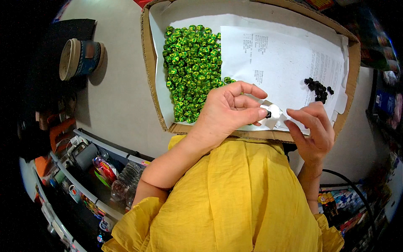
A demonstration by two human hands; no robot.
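My left hand point(228, 107) reaches across the near side of a shallow cardboard box, thumb and fingers closed on a small black lump point(269, 114). Right behind the lump is a small white, shiny square wrapper point(276, 111); whether my fingers also grip it I cannot tell. On its other side my right hand point(315, 128) has thumb and forefinger spread apart near the wrapper's edge, with nothing visible between them. Many green-and-gold foil-wrapped pieces point(191, 71) fill the box's left part. A loose pile of black lumps point(317, 90) lies on paper at the right.
The cardboard box point(152, 73) is lined with white printed paper point(285, 54) and sits at my front. A tub with a dark blue band point(82, 59) stands at the left of the table point(121, 84). An open drawer point(105, 201) of packaged things is at the lower left.
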